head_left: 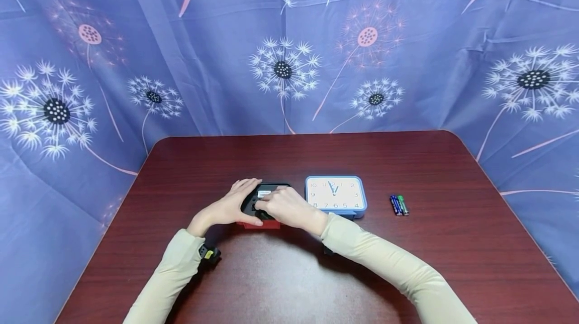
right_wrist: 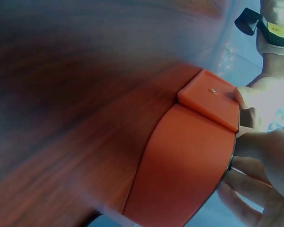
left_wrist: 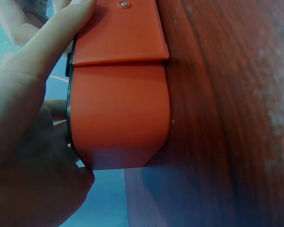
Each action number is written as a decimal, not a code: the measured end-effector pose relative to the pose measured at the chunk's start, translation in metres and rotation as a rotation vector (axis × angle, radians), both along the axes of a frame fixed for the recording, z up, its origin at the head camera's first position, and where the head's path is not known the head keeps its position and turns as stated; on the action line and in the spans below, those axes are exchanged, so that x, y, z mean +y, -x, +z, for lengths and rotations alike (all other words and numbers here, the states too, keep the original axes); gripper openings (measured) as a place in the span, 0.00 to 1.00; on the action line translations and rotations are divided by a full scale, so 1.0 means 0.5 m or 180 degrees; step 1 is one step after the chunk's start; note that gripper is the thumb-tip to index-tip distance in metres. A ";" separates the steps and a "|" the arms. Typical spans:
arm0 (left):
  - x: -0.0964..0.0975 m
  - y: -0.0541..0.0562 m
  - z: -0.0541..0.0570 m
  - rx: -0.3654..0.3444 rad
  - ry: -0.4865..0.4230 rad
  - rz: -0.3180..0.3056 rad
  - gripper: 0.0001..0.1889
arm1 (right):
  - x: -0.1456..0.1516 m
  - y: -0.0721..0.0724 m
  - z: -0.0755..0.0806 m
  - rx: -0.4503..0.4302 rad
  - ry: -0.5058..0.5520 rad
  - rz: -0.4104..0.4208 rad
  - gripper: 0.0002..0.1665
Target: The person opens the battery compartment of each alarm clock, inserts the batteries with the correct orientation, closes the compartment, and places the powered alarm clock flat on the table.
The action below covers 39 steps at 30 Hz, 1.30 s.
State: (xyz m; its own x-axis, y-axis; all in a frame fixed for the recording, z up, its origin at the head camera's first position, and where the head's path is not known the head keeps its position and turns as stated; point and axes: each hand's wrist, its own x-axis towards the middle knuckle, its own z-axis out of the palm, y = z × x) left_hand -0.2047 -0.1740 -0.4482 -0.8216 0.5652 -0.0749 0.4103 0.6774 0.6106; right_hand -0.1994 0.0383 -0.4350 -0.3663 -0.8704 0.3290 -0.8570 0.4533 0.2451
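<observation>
A red-cased device (head_left: 267,224) lies on the table with its black panel (head_left: 249,207) facing up and a white label (head_left: 264,194) on it. My left hand (head_left: 223,207) grips its left side, thumb along the near red wall and fingers over the far edge. A raised red section (left_wrist: 120,33) with a screw shows in the left wrist view. Over the black panel, my right hand (head_left: 291,207) has its fingers bent down onto the surface. In the right wrist view its fingers (right_wrist: 255,179) lie along the panel's edge; I cannot tell whether they pinch anything.
A blue-framed clock (head_left: 334,193) lies face up just right of the device. Further right lie batteries (head_left: 399,205), blue and green, side by side. The brown table (head_left: 294,274) backs onto a blue dandelion-print cloth (head_left: 217,52). A wrist camera (head_left: 210,253) sits below the left hand.
</observation>
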 end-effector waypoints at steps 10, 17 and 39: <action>-0.002 -0.002 -0.002 -0.0108 -0.0022 0.0016 0.57 | 0.012 -0.001 0.006 -0.0306 0.0542 0.0043 0.05; -0.003 -0.002 -0.007 -0.0081 -0.0041 0.0007 0.57 | 0.019 -0.005 0.003 -0.0423 0.0757 0.0016 0.06; 0.001 -0.001 -0.004 0.0023 -0.0134 0.0007 0.57 | 0.047 -0.036 0.008 -0.0718 0.0857 -0.0106 0.08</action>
